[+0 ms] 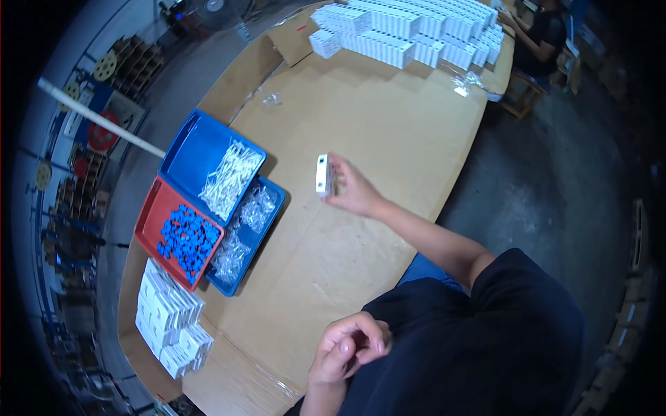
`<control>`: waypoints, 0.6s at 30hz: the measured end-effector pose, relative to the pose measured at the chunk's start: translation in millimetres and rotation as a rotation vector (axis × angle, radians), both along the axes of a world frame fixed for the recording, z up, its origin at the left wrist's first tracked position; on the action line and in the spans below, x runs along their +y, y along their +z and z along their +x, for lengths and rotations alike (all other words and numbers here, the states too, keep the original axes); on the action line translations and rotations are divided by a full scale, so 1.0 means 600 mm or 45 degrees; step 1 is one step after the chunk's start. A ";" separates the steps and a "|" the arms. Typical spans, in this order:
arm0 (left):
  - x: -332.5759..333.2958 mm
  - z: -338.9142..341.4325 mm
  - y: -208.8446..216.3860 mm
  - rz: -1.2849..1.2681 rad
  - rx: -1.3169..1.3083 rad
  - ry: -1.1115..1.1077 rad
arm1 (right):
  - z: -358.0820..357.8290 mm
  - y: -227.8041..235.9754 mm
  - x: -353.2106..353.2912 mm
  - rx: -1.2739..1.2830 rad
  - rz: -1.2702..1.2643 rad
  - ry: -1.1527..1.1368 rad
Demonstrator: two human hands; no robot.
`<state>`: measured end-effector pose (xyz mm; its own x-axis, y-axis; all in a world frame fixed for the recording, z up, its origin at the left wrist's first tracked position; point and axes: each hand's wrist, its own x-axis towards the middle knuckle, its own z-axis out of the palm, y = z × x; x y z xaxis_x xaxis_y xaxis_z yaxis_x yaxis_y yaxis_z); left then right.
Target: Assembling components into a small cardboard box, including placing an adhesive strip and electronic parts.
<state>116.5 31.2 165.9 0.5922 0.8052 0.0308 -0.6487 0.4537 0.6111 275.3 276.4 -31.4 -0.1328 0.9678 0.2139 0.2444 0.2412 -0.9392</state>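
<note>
Head view shows my right hand stretched out over the cardboard-covered table, fingers clamped on a small white box; the box is lifted off the surface, near the middle of the table and just right of the blue trays; my left hand sits low by my torso, fingers curled loosely together on nothing that I can make out. I judge the step in hand to be carrying or inspecting one finished box; the next move, as I read it, calls for a steady pinch and a level set-down, so that it lands square. Its long axis runs roughly up and down in the picture, away from my body; a narrow face is turned towards the left. To the left lie a blue tray of white sticks, a red tray of blue pieces, a second blue tray of clear bags, and a stack of white boxes; more boxes are piled at the far end, beside another person.
</note>
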 end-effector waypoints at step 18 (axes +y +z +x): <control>0.140 0.245 0.237 -0.516 -1.376 -0.659 | 0.430 0.053 0.363 -0.216 0.176 -0.950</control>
<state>263.6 115.2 308.0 0.6670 0.5522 0.5001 -0.4198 0.8331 -0.3601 533.1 494.4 0.4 0.5012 0.7801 0.3745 0.5260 0.0690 -0.8477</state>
